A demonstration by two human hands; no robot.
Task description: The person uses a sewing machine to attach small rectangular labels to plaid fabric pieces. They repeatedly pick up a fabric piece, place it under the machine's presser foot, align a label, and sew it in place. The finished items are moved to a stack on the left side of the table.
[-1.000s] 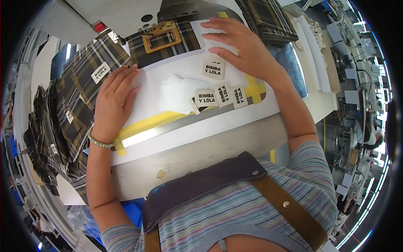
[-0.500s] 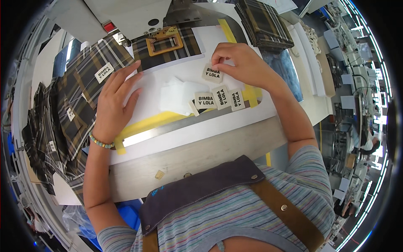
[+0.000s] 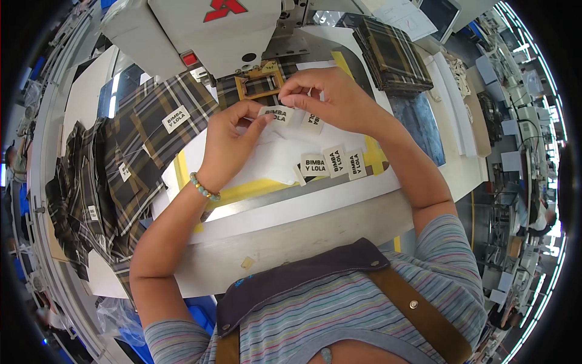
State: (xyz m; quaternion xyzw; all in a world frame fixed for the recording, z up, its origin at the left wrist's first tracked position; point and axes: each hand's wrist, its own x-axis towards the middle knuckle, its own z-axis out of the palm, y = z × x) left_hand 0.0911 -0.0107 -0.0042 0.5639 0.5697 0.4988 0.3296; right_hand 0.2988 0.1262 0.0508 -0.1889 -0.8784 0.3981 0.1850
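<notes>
My left hand (image 3: 231, 141) pinches the left end of a cream fabric label (image 3: 277, 115) with dark print. At its right end, my right hand (image 3: 333, 97) has thumb and fingertips closed together on the label's upper corner. Another cream label (image 3: 311, 124) lies under my right hand on the white work plate (image 3: 209, 148). Closer to me several similar labels (image 3: 314, 164) lie side by side. Just beyond my hands, a brass-coloured clamp frame (image 3: 262, 85) rests over plaid fabric beneath the sewing machine head (image 3: 218, 36).
Plaid pieces (image 3: 160, 130) with labels on them spread over the left side. A stack of folded plaid pieces (image 3: 394, 54) stands at the far right. Yellow tape (image 3: 248, 189) borders the plate, and a grey table edge (image 3: 315, 227) runs in front of me.
My left hand has moved right from beside the plaid fabric and now meets my right hand at a label. My right hand has risen slightly toward the clamp frame with that label.
</notes>
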